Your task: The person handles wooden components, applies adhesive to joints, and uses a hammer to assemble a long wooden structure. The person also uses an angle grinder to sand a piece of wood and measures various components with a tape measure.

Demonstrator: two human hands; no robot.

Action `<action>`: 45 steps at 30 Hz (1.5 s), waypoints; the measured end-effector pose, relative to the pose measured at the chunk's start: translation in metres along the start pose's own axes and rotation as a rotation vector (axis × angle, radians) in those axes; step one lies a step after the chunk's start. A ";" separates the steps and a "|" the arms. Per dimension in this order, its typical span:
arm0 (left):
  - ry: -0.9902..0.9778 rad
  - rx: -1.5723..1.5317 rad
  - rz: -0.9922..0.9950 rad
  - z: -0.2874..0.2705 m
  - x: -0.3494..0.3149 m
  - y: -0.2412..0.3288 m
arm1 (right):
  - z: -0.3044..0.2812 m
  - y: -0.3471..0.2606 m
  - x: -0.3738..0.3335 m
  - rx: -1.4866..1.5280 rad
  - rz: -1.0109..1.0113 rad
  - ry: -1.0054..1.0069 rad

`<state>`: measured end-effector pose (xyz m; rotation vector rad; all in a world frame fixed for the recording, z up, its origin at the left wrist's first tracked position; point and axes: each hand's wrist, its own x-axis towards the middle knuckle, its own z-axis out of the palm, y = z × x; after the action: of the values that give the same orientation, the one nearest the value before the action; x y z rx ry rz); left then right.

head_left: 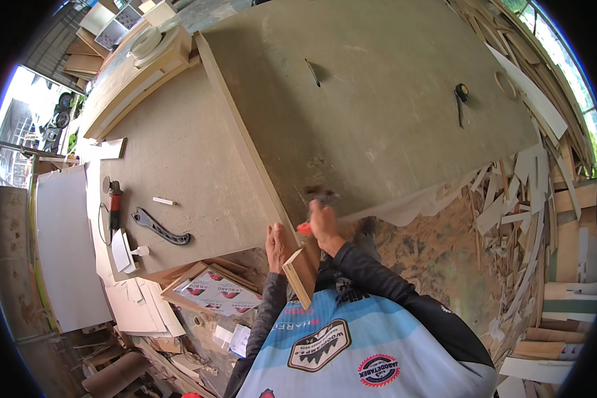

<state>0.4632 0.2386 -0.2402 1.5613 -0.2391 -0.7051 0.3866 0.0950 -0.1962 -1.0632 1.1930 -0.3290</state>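
A long wooden board (242, 132) stands on edge across the worktable, its near end (300, 275) sticking out over the table's front edge, close to my body. My left hand (278, 247) holds the board's left side near that end, fingers pointing away from me. Just right of the board, my right hand (322, 222) is closed around what looks like a hammer. Its red handle end (304, 229) shows below the fist. The dark head (322, 193) is smeared by motion over the table edge.
On the table left of the board lie an angle grinder (115, 207), a grey curved tool (160, 227) and a small white stick (164, 201). To the right are a tape measure (462, 93) and a thin dark pen-like stick (312, 73). Wood offcuts (511, 192) pile beyond the right edge.
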 end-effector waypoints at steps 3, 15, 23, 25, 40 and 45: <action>-0.013 0.008 0.016 -0.008 0.002 -0.004 | 0.012 0.002 0.005 -0.145 0.098 -0.321; -0.050 0.203 0.114 -0.012 -0.005 0.021 | 0.006 0.006 0.013 0.070 0.077 -0.346; -0.116 0.064 -0.033 -0.039 -0.027 0.041 | 0.009 -0.012 0.019 0.173 0.113 -0.089; -0.144 0.120 -0.030 -0.047 -0.044 0.057 | 0.018 -0.012 0.029 0.290 0.115 -0.069; -0.131 0.534 -0.074 -0.111 -0.187 0.013 | 0.093 -0.036 0.105 0.186 -0.273 -0.131; -0.117 0.483 -0.148 -0.132 -0.192 -0.020 | 0.091 -0.045 0.082 0.383 -0.137 0.056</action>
<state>0.3809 0.4552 -0.2083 2.0135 -0.4059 -0.9007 0.5112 0.0590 -0.2094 -0.8051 1.0546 -0.6693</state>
